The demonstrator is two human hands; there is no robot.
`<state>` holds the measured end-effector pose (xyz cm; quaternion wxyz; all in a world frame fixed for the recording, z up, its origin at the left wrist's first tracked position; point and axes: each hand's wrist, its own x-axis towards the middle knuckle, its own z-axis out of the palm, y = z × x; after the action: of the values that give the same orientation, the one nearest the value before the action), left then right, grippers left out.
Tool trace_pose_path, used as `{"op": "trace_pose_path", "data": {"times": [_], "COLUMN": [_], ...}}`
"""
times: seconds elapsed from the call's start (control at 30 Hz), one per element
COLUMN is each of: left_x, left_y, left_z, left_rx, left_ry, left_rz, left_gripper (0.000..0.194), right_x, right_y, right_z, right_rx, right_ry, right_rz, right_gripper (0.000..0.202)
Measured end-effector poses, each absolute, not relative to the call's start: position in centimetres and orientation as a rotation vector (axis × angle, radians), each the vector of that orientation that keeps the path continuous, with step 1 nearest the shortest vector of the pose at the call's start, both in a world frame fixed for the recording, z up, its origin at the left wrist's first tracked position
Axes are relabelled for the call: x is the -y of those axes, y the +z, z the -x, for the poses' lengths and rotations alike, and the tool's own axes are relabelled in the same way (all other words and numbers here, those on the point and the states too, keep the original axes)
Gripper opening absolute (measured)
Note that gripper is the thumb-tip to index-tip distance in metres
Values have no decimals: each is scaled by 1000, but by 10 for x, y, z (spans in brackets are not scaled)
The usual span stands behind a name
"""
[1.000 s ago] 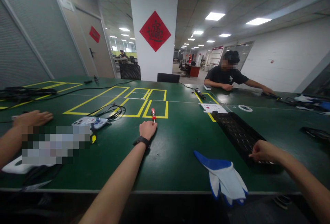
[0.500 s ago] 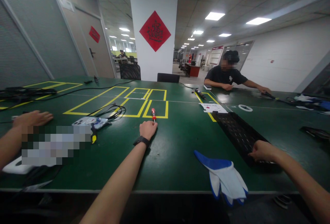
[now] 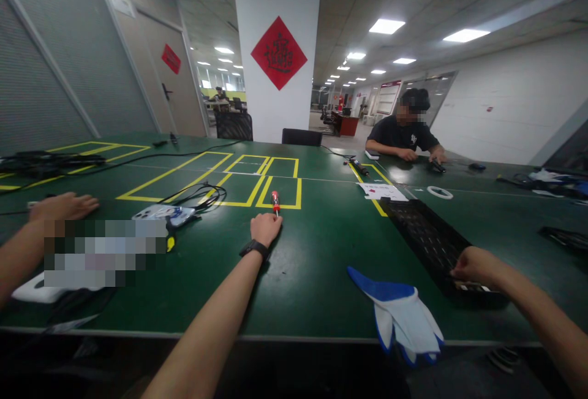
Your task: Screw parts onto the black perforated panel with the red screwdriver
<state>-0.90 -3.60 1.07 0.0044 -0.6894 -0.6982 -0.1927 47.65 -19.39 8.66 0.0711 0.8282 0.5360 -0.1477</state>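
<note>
1. From my head camera, I see my left hand (image 3: 265, 227), with a black wristwatch (image 3: 255, 247), in the middle of the green desk (image 3: 316, 252). Its fingers are closed on the metal shaft of a screwdriver with a red handle (image 3: 275, 200).
2. The screwdriver points its handle away from me, over the near side of a small rectangle of yellow tape (image 3: 300, 193). I cannot tell whether the handle rests on the desk.
3. My right hand (image 3: 475, 265) has its fingers curled together at the near end of a long black tray with slots (image 3: 422, 230). I cannot tell whether they grip something.
4. Between my arms, a white and blue work glove (image 3: 408, 313) hangs partly over the near edge.
5. A printed white paper (image 3: 381, 192) is at the tray's far end, and a white ring (image 3: 440, 193) lies near it.
6. At far left, another person's hand (image 3: 62, 206) rests on the desk. Across the desk sits a person in a dark shirt (image 3: 402, 135).
</note>
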Motion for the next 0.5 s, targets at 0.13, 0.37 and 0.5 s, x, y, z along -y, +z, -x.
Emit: {"op": "trace_pose_path", "data": {"times": [0.13, 0.37, 0.5], "left_x": [38, 40, 40], "left_y": [13, 16, 16], "left_z": [9, 8, 7], "left_rx": [2189, 2215, 2228], "left_ry": [-609, -587, -571], "left_rz": [2166, 2154, 2145], "left_gripper": [45, 44, 45], "right_x": [184, 200, 212], "right_y": [69, 38, 40], "right_z": [-502, -545, -545], "right_rx": [-1722, -1747, -1881], "right_ry": [-149, -232, -171], "right_rz": [-2622, -2546, -2484], "right_gripper": [21, 17, 20]}}
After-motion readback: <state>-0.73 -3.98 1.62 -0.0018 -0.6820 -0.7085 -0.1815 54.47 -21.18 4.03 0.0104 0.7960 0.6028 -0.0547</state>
